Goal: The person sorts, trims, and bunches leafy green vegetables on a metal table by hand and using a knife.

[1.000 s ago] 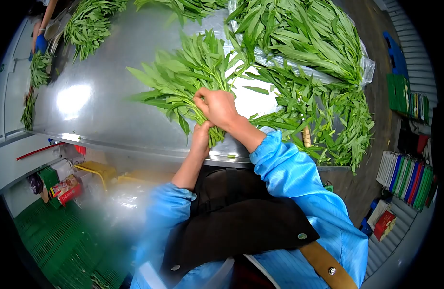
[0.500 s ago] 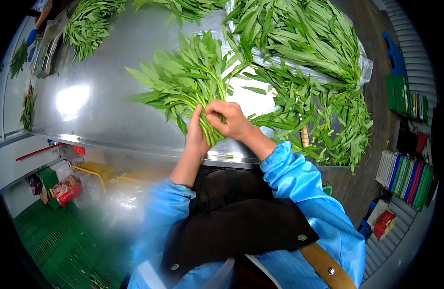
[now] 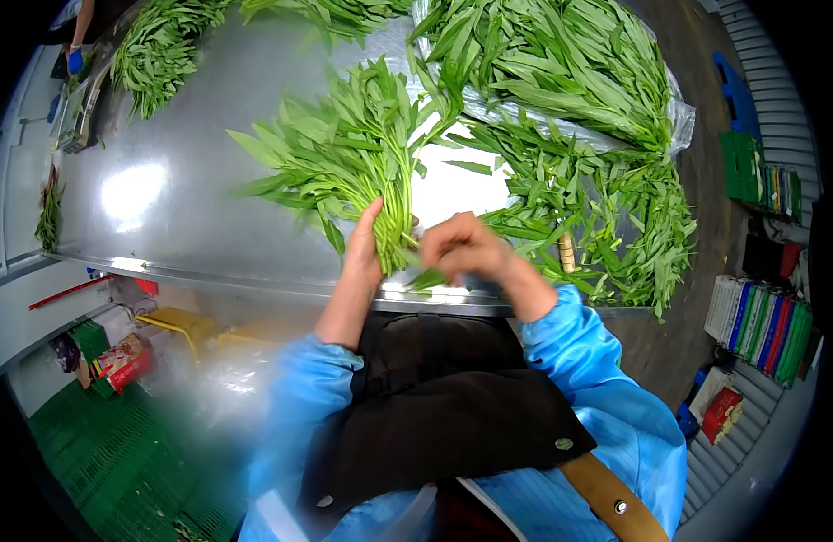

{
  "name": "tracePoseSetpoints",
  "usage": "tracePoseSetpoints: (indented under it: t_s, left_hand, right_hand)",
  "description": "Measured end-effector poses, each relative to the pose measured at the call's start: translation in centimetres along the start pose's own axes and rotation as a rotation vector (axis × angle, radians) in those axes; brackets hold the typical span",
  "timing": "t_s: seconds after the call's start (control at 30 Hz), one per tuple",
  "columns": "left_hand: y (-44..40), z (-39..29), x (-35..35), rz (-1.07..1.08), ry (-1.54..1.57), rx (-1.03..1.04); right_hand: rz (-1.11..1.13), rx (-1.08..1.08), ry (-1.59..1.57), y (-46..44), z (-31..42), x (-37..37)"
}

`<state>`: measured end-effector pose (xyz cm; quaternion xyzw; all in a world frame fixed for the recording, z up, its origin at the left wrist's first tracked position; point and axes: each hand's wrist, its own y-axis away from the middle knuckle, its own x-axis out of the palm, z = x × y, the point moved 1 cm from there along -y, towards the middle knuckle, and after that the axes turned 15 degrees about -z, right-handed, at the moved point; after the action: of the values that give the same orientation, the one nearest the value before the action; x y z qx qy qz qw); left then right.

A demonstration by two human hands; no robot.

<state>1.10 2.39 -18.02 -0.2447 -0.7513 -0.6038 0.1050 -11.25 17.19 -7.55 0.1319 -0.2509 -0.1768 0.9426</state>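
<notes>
A leafy green bunch (image 3: 344,154) is held by its stems in my left hand (image 3: 365,248), the leaves fanned up and left over the metal table. My right hand (image 3: 466,248), slightly blurred, is just right of the stems with its fingers closed on a small loose leaf (image 3: 425,278). Beyond my hands lies a white sheet (image 3: 457,185). Loose greens (image 3: 629,217) are spread to the right, with a wooden handle (image 3: 567,252) among them. Behind these, a large pile of greens (image 3: 561,72) rests on clear plastic (image 3: 680,126).
The metal table (image 3: 200,208) carries more greens (image 3: 159,59) at the far left. A co-worker's blue-gloved hand (image 3: 75,60) is at the upper left edge. Green crates (image 3: 118,452) stand at lower left, and a row of coloured crates (image 3: 760,330) at right.
My right hand has moved off the bunch to the right and now has a small leaf in it. My left hand stays around the stems. The co-worker's gloved hand has shifted.
</notes>
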Motion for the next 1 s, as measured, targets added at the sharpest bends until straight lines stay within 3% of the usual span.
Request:
tracePoseSetpoints:
  t_s: [0.03, 0.1, 0.2, 0.23, 0.3, 0.33, 0.43, 0.6, 0.8, 0.9, 0.97, 1.0]
  left_hand:
    - [0.1, 0.0, 0.1, 0.015, -0.007, 0.005]
    - [0.6, -0.2, 0.3, 0.041, -0.024, 0.019]
    - [1.4, 0.0, 1.1, 0.054, 0.001, 0.024]
    - [1.7, 0.1, 1.3, 0.078, 0.007, 0.028]
    - [2.1, 0.0, 1.6, 0.160, 0.004, 0.040]
    - [2.1, -0.1, 1.8, 0.202, 0.002, 0.047]
    - [0.9, 0.5, 0.8, -0.006, 0.034, 0.080]
    - [1.2, 0.7, 1.1, 0.007, -0.005, 0.116]
    - [1.2, 1.0, 1.3, -0.097, -0.005, 0.144]
    - [0.9, 1.0, 0.9, -0.004, 0.022, 0.118]
    - [0.1, 0.8, -0.1, 0.176, 0.013, 0.036]
    - [0.1, 1.1, -0.1, 0.056, 0.030, 0.043]
  right_hand:
    - [-0.028, 0.130, -0.050, 0.5, 0.1, -1.7]
    - [-0.312, -0.024, 1.076, 0.6, -0.4, -4.0]
    - [-0.679, -0.600, 1.261, 0.3, 0.3, -3.2]
    - [-0.679, -0.347, 1.014, 0.1, 1.2, -2.1]
    - [-0.722, -0.484, 0.982, -1.6, 0.9, -0.3]
    - [-0.683, -0.449, 1.000, -2.6, 0.1, 0.3]
    - [-0.580, -0.312, 1.038, -4.9, -2.1, 1.8]
    - [-0.591, -0.251, 0.930, -5.0, -2.7, 1.8]
    - [-0.489, -0.435, 1.215, -4.9, -3.7, 2.2]
    - [-0.510, -0.584, 0.874, -3.5, -3.5, 1.9]
    - [-0.818, -0.362, 0.355, -3.3, -5.2, 0.4]
    - [-0.959, -0.307, 0.138, -3.5, -5.3, -0.2]
